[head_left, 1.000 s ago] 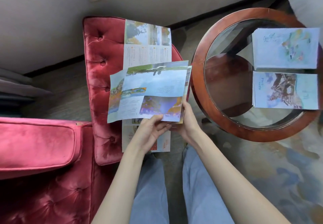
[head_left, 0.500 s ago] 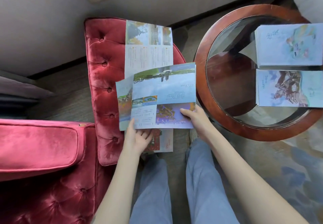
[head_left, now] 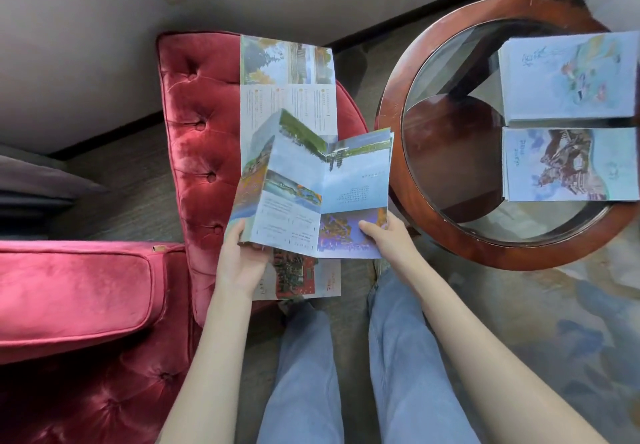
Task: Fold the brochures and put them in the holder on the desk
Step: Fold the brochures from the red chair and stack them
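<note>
Left hand and right hand each pinch the brochure's near edge (half-creased), above the red chair.

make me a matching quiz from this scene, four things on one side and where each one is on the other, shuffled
Things:
1. half-folded brochure
2. unfolded brochure
3. two brochure stacks
4. red cushion

Places:
A. on the round glass table
B. lying flat on the red velvet chair
C. held in both hands, left hand and right hand
D. at the left edge, beside the chair

Pairs: 1-C, 2-B, 3-A, 4-D
</note>
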